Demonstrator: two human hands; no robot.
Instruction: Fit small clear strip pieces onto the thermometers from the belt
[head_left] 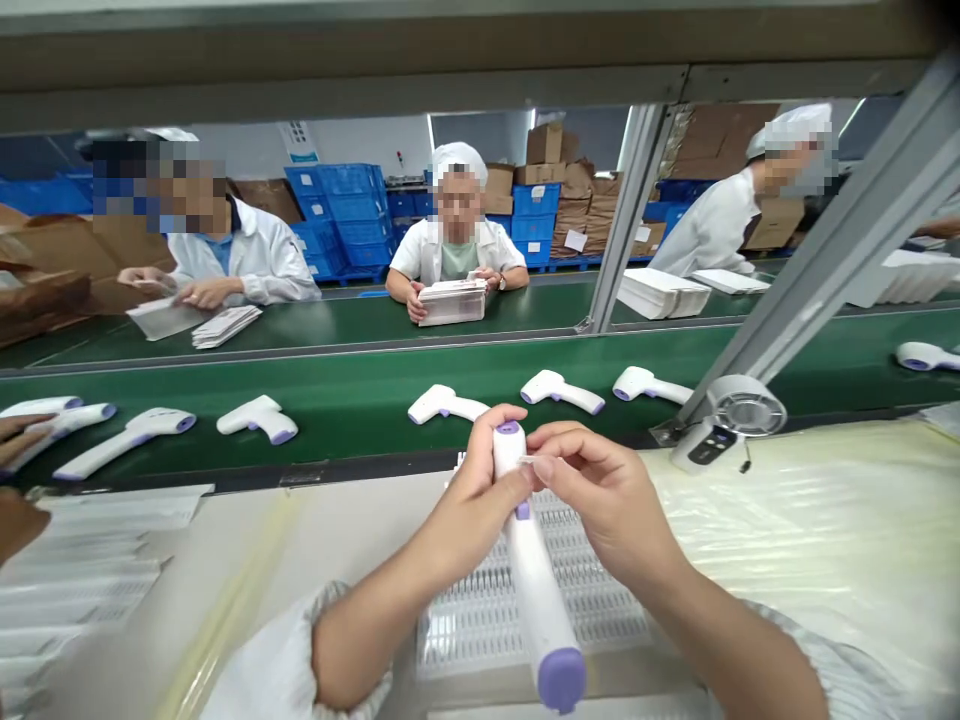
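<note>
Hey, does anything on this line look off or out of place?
Nothing looks spilled or broken. The one mild oddity is the thermometers on the belt: they lie at mixed angles, not lined up. The thermometer in the left hand looks intact from here.

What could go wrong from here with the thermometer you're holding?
The white thermometer is held mainly by your left hand, so it might slip onto the perforated tray below. Your right hand pinches what looks like a thin strip at its head, which might tear.
</note>
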